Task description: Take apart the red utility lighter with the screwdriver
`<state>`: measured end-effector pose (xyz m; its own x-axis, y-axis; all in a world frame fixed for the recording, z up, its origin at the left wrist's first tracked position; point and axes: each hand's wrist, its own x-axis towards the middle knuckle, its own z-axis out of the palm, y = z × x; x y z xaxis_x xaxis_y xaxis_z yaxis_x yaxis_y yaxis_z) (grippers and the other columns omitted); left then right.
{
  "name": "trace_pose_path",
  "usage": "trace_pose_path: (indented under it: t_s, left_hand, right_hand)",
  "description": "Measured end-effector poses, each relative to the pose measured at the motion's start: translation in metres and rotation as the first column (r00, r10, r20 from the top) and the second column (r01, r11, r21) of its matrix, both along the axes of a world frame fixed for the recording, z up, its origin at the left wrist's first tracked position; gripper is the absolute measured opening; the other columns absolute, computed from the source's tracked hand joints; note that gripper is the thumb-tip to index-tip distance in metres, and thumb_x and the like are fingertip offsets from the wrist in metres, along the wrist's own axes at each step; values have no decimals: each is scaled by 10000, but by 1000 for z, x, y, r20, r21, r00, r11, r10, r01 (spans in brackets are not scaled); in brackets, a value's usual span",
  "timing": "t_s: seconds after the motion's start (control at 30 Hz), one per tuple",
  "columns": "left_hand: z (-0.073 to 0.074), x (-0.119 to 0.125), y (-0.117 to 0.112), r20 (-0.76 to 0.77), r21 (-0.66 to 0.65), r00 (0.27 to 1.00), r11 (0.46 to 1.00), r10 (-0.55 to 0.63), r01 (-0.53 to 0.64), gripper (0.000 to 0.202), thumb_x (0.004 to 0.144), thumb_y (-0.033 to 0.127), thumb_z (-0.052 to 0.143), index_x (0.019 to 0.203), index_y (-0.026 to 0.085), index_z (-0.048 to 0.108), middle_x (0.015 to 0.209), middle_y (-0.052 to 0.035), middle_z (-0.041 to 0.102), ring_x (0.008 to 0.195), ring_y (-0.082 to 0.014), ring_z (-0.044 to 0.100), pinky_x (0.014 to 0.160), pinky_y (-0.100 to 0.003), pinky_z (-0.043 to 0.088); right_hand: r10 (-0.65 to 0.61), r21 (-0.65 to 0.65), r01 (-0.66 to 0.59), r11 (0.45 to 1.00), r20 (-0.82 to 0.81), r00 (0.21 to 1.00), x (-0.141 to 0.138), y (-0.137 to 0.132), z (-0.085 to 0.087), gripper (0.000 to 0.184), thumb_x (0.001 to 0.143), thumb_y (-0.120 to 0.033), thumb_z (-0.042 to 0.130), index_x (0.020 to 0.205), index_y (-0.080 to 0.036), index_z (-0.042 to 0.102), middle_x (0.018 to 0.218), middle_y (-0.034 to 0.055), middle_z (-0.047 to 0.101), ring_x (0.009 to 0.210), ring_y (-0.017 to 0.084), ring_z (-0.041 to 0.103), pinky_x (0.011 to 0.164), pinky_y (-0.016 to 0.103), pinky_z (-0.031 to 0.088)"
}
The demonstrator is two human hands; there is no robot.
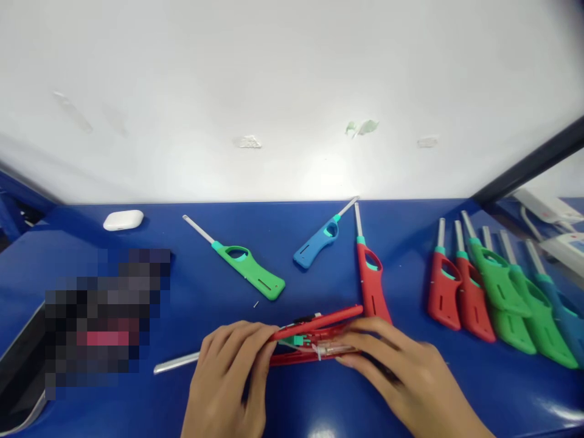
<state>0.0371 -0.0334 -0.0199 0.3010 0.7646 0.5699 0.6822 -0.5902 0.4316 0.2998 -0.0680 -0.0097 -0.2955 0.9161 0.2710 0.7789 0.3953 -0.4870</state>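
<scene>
A red long-nosed gas lighter (296, 359) lies across my two hands, its casing halves spread apart. Inside it show a teal trigger piece, a thin tube and a clear fuel part. My left hand (232, 371) is closed around the front of the casing, and the metal nozzle sticks out to the left of it. At the handle end, my right hand (406, 371) pinches the clear part and the casing between thumb and fingers. Just beyond the right hand lies another red lighter (375, 289). A green lighter (253, 271) rests beyond the left hand.
A blue lighter (316, 244) lies near the white wall (292, 103). Several red, green and blue lighters (506, 292) lie grouped at right. A white earbud case (123, 220) sits at back left on the blue table (150, 234). A pixelated object (109, 316) lies at left.
</scene>
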Motion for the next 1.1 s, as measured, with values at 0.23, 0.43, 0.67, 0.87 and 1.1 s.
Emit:
trace_pose_path:
  t_s: [0.23, 0.43, 0.67, 0.87, 1.1]
  left_hand:
    - [5, -6, 6, 90, -223, 988, 969, 126, -103, 148, 1042, 281, 583, 1145, 305, 688, 1016, 47, 764, 893, -114, 739, 796, -200, 585]
    - [7, -8, 11, 68, -241, 988, 963, 136, -116, 151, 1035, 321, 579, 1122, 317, 702, 941, 47, 777, 809, -136, 762, 691, -220, 613]
    - [11, -4, 4, -33, -81, 986, 983, 161, -163, 257, 1042, 260, 564, 1280, 239, 658, 1115, -51, 725, 986, -189, 705, 843, -328, 614]
    - [19, 1, -15, -74, -81, 992, 992, -101, 95, 305, 959, 96, 653, 1237, 221, 673, 1264, -89, 646, 1169, -235, 566, 954, -374, 573]
    - [3, -4, -20, -157, -48, 972, 984, -176, 171, 350, 939, -11, 635, 1122, 265, 747, 1113, -15, 722, 1103, -197, 574, 913, -317, 546]
  right_hand:
    - [66, -104, -68, 992, -17, 998, 0, 6, 3, 408, 1146, -477, 370, 1163, -305, 740, 1077, 10, 740, 797, 144, 772, 723, 189, 640]
    - [96, -145, -104, 984, -58, 994, -1, 2, 1, 361, 1154, -432, 362, 1190, -294, 694, 1117, 0, 713, 852, 131, 759, 708, 189, 624]
    - [76, -122, -87, 989, -86, 993, -4, 2, 4, 320, 1156, -438, 354, 1179, -296, 640, 1111, -26, 732, 847, 121, 765, 738, 186, 627]
    - [105, -138, -120, 983, -109, 988, -4, -1, 11, 264, 1169, -401, 348, 1233, -319, 591, 1150, -62, 729, 967, 82, 742, 862, 144, 584]
    - [126, -102, -129, 986, -33, 991, -4, -6, 15, 313, 1176, -394, 318, 1293, -332, 602, 1155, -60, 733, 911, 91, 757, 795, 178, 614]
